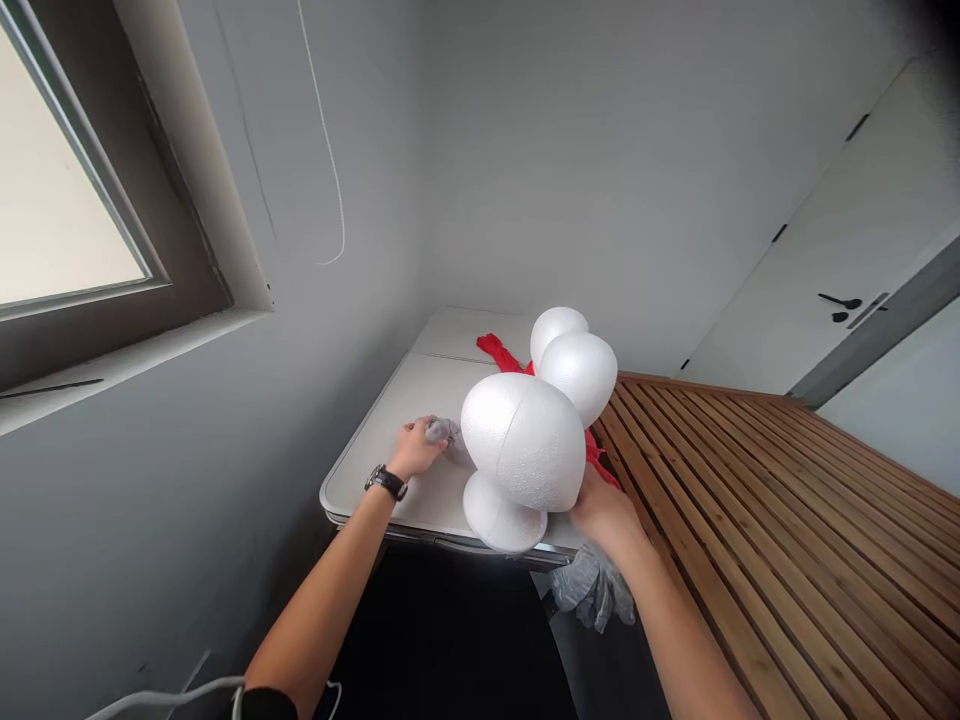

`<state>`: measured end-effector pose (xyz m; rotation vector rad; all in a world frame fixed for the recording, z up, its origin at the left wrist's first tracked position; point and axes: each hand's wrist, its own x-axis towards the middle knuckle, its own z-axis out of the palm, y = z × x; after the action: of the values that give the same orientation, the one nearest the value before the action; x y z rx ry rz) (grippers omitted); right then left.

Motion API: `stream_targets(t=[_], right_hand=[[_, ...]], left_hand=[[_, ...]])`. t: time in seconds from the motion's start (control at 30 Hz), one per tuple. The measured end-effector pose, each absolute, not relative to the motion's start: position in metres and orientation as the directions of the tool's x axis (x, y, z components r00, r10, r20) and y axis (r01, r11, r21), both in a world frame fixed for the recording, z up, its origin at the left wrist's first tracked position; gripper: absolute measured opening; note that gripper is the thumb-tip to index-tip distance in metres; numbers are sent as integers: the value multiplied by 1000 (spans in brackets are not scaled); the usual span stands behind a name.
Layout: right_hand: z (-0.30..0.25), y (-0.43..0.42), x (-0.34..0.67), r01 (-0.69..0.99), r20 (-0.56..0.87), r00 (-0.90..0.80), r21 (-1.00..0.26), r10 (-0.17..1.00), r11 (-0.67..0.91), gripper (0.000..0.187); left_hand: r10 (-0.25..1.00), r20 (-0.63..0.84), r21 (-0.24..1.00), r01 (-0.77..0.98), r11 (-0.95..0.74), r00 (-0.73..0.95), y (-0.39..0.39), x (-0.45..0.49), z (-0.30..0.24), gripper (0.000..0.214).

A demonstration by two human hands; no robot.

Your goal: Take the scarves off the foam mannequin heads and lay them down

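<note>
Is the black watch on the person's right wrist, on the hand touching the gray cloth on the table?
Not the right wrist: the head view shows the black watch on the left wrist. That left hand does touch the gray cloth on the table.

A bright window and white door break the grey walls.

A bright window (60, 170) and white door (817, 230) break the grey walls (600, 180).

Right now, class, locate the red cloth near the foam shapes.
In the head view, the red cloth lies on the table behind the foam shapes, reaching the right hand.
</note>
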<state>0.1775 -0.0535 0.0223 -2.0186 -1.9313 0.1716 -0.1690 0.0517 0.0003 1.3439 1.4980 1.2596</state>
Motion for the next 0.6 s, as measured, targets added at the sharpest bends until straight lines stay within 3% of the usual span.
stream_targets(t=[0.1,0.17,0.3,0.4,0.47,0.6], right_hand=[[1,-63,168,944,308,-106,-268,946,193,54],[-10,-65,165,907,386,-176,-294,906,301,54],[-31,-70,153,805,386,-173,-475,906,356,46],[-45,-85,133,735,469,-132,-545,873,404,36],[-49,-98,117,688,551,-99,-564,829,457,30],[-43,-119,92,625,633,-95,-563,768,541,24]], left_hand=[[959,194,876,477,-73,-209,5,-157,-12,70],[951,291,817,543,-191,-102,-31,-146,-17,73],[922,319,847,369,-382,221,-89,-122,-19,81],[912,318,868,308,-390,259,-104,-110,-12,91],[914,347,867,300,-399,212,-101,-106,-7,85],[921,374,881,266,-390,112,-89,-103,-11,48]])
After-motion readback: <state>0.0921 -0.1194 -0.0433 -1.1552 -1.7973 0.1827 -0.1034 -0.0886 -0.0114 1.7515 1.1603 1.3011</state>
